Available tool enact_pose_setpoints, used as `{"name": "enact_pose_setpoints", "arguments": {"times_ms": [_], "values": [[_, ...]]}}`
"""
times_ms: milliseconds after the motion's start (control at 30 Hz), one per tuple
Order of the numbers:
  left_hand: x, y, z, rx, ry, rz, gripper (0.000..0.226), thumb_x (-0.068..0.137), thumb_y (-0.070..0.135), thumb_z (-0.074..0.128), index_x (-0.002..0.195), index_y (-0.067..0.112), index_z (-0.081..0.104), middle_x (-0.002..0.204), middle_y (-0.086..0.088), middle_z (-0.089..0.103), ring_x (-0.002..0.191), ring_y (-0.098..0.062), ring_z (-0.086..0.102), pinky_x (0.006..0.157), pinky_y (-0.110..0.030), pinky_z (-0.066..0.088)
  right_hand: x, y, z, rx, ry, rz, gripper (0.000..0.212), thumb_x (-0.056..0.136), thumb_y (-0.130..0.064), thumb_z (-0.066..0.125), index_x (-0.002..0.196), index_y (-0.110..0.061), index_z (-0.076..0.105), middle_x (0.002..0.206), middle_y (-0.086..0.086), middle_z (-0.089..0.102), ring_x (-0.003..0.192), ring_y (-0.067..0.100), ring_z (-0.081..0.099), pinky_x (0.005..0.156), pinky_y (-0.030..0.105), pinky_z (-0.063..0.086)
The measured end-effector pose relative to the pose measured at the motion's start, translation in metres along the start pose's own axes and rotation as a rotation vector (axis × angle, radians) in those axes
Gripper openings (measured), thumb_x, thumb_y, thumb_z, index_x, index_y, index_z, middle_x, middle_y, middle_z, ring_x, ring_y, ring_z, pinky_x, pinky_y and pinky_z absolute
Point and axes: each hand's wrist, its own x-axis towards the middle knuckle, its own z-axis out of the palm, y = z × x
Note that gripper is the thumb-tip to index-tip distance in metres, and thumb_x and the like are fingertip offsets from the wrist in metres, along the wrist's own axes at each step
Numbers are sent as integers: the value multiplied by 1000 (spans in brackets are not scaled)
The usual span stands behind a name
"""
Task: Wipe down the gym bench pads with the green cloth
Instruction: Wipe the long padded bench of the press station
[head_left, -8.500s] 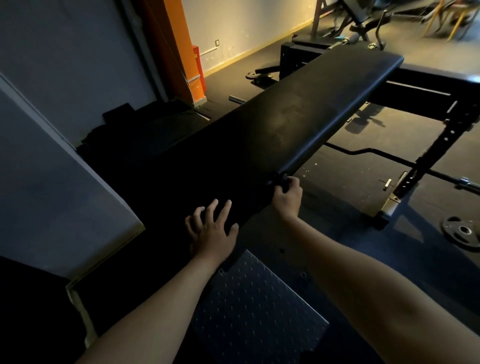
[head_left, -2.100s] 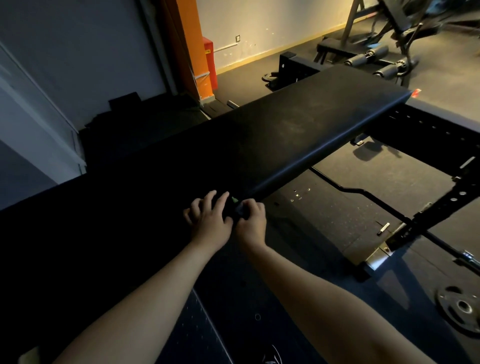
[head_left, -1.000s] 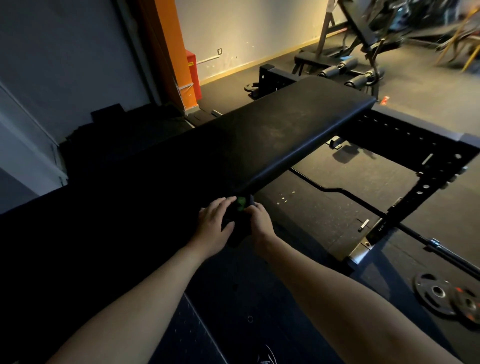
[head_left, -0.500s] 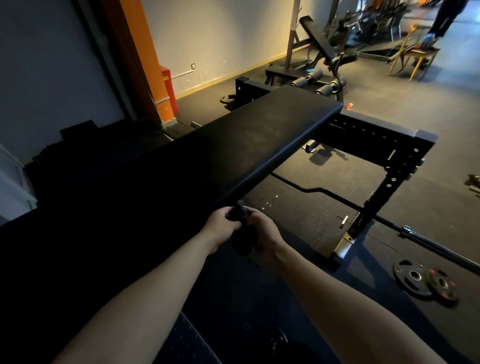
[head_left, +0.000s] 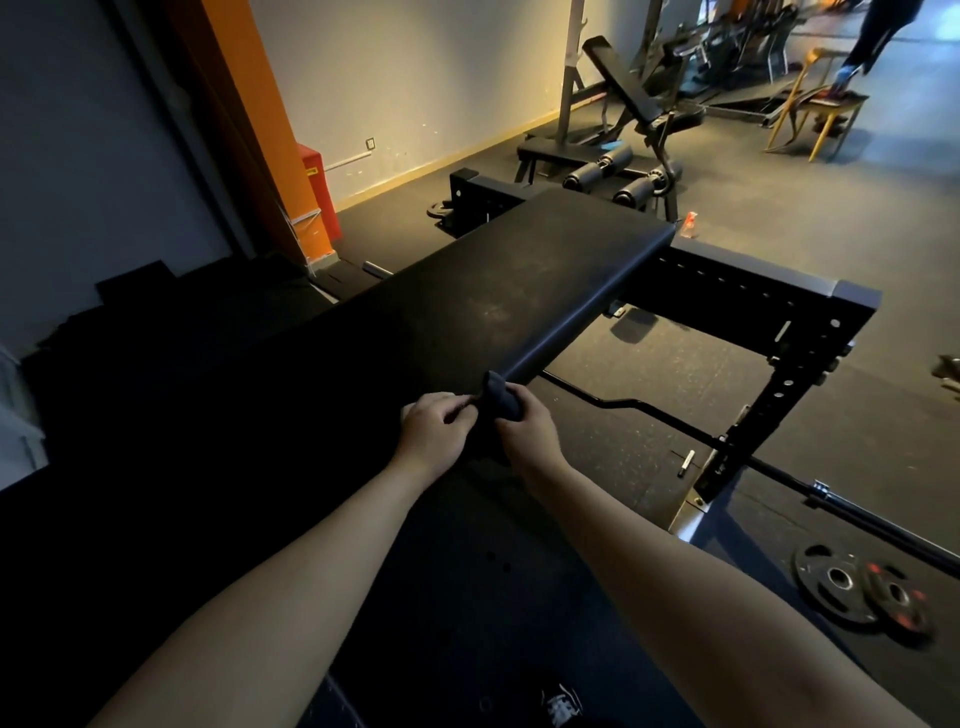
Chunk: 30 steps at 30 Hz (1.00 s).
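Observation:
A long black bench pad (head_left: 498, 306) runs from the dark lower left up toward the middle of the view. Both my hands meet just off its near right edge. My left hand (head_left: 434, 434) and my right hand (head_left: 524, 428) each grip a bunched cloth (head_left: 501, 400), which looks dark in this dim light. The cloth sticks up between my fingers, close to the pad's edge; I cannot tell whether it touches the pad.
A black steel frame (head_left: 789, 332) stands right of the pad, with a barbell (head_left: 675, 421) on the floor beneath. Weight plates (head_left: 857, 587) lie at lower right. An incline bench (head_left: 628, 104) and a yellow chair (head_left: 826, 114) are farther back. An orange pillar (head_left: 249, 119) rises at left.
My hands lifted off the pad's edge and came together, bunching the cloth between them. The view tilted up, showing more of the room.

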Motion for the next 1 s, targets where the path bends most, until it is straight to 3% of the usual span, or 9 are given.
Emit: {"name": "enact_pose_setpoints", "arguments": {"times_ms": [100, 200, 300, 433, 600, 667, 800, 933, 1000], "values": [[18, -3, 9, 251, -125, -41, 55, 99, 37, 57, 151, 31, 41, 160, 1, 30, 148, -24, 17, 122, -40, 18, 35, 4, -17, -54, 269, 44, 55, 92, -2, 56, 140, -28, 49, 135, -6, 44, 121, 12, 48, 98, 30, 48], [17, -13, 22, 508, -161, -58, 65, 99, 38, 55, 156, 38, 24, 166, 6, 11, 150, -24, 5, 122, -46, 10, 60, 11, -14, 2, 195, 112, 50, 95, -18, 58, 143, -25, 46, 137, -3, 32, 126, 16, 39, 107, 36, 42], [20, -15, 27, 581, -102, -57, 62, 100, 33, 53, 155, 41, 25, 164, 6, 12, 148, -24, 9, 119, -47, 12, 63, 25, 15, -13, 99, 143, 29, 96, -31, 57, 125, -33, 56, 138, -3, 29, 132, 24, 34, 111, 50, 38], [20, -18, 26, 570, -106, -41, 62, 101, 23, 50, 156, 39, 26, 165, 6, 13, 149, -24, 8, 120, -46, 11, 36, 39, 48, -32, 166, 115, 20, 96, -12, 53, 109, -25, 60, 126, -5, 38, 124, 16, 40, 110, 39, 38], [20, -21, 21, 557, -127, -29, 77, 96, 15, 54, 160, 32, 14, 167, 8, 7, 150, -21, 6, 122, -44, 10, 12, 54, 48, -9, 33, 117, 25, 91, -5, 59, 103, -27, 61, 120, -6, 48, 113, 11, 52, 91, 22, 47], [22, -24, 18, 550, -131, -24, 78, 97, 15, 55, 160, 28, 12, 167, 9, 10, 149, -21, 11, 122, -42, 14, 20, 47, 36, -59, 75, 58, 28, 92, -5, 59, 108, -27, 60, 121, -5, 49, 111, 8, 51, 89, 18, 45], [21, -23, 19, 545, -120, -48, 77, 99, 17, 55, 161, 28, 9, 167, 12, 8, 149, -19, 11, 123, -40, 16, 65, 21, 10, -70, 262, -36, 35, 92, -5, 59, 121, -24, 55, 120, -7, 46, 111, 7, 49, 98, 31, 47], [22, -23, 20, 498, -90, -48, 79, 97, 15, 56, 160, 29, 11, 167, 11, 11, 150, -20, 10, 122, -42, 14, 92, 12, 18, -298, 167, -89, 30, 92, -14, 62, 118, -29, 63, 123, -10, 49, 115, 8, 46, 103, 39, 47], [22, -23, 20, 477, -81, -44, 79, 97, 15, 57, 160, 29, 12, 166, 10, 13, 150, -21, 11, 122, -43, 15, 82, 18, 28, -417, 86, -169, 28, 92, -15, 62, 116, -29, 66, 121, -12, 50, 112, 5, 43, 102, 35, 44]]}}
